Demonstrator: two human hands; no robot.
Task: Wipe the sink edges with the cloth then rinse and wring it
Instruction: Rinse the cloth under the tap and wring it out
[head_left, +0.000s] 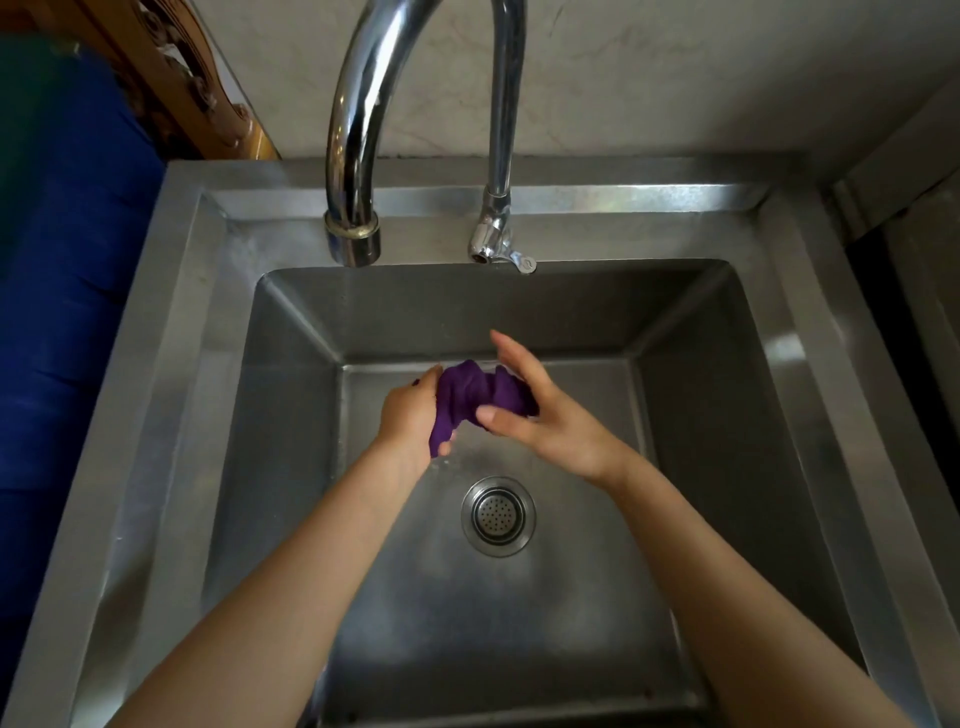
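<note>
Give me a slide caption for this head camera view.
Both hands, left and right, twist a purple cloth over the steel sink.

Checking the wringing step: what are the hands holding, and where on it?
The purple cloth, bunched over the sink basin: left hand grips its left end, right hand its right end.

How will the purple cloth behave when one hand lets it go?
The cloth looks floppy: it bunches and folds between the left hand and right hand. Its free end would probably droop. It is probably wet and heavier, held over the sink.
</note>
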